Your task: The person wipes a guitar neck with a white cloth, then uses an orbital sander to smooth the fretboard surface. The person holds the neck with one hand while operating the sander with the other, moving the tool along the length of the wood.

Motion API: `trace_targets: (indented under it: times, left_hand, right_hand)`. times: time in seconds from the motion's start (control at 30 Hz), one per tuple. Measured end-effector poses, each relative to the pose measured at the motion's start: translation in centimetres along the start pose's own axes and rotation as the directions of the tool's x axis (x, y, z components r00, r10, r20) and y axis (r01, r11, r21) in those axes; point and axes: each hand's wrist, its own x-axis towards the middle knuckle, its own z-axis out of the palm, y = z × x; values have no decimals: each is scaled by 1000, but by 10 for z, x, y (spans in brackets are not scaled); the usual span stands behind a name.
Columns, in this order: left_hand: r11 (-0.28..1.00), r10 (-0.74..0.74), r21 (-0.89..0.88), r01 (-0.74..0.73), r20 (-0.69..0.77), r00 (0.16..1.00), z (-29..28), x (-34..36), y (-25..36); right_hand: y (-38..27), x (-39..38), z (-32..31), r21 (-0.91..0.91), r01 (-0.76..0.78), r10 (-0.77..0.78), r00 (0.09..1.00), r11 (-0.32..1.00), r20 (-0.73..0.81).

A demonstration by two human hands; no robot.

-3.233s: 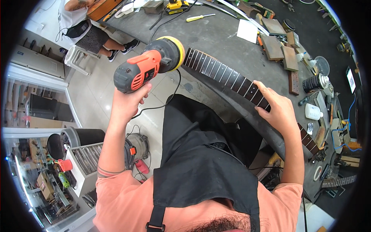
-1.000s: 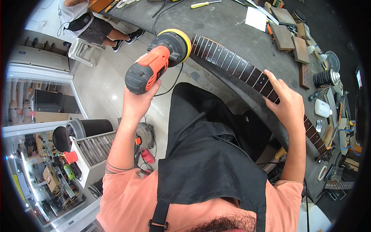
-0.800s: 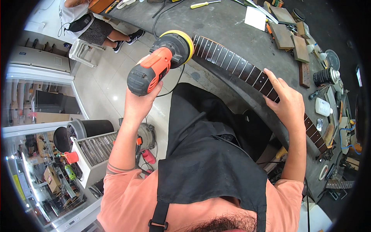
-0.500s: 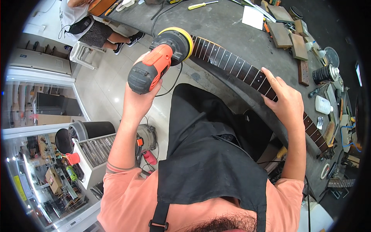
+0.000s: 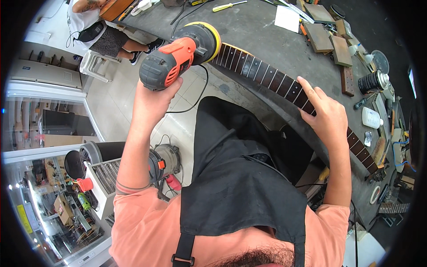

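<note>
My left hand [image 5: 153, 100] is closed round the grip of an orange and black power polisher [image 5: 171, 60]. Its round pad with a yellow rim [image 5: 213, 38] is tilted on edge beside the far left end of a guitar neck [image 5: 253, 69]; whether pad and neck touch I cannot tell. The neck has a dark fretboard with pale frets and dots, and it lies along the near edge of the grey workbench [image 5: 249, 26]. My right hand [image 5: 324, 111] grips across the neck past its middle, fingers on the far side and thumb on the near side.
Wood blocks [image 5: 320, 38], a black can [image 5: 372, 81], a white bottle [image 5: 372, 117] and a brush [image 5: 379, 149] crowd the bench's right side. A yellow screwdriver [image 5: 229, 6] lies at the back. The polisher's cord [image 5: 205, 89] hangs below it. Another person [image 5: 98, 33] stands at far left.
The polisher in my left hand has moved left and slightly away from me, and its body has tipped further left. My right hand stays on the neck.
</note>
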Motion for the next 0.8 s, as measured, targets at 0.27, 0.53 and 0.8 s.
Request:
trace_targets:
  times: [0.27, 0.53, 0.8]
  left_hand:
    - [995, -97, 20, 97, 22, 995, -1, 0, 11]
    - [996, -56, -61, 57, 21, 998, 5, -19, -13]
    - [998, 61, 32, -60, -18, 998, 11, -41, -50]
  right_hand:
    - [-3, -2, 0, -65, 7, -7, 1000, 998, 0]
    - [-2, 0, 1, -28, -33, 34, 999, 999, 26]
    - [0, 2, 1, 2, -39, 39, 999, 999, 35]
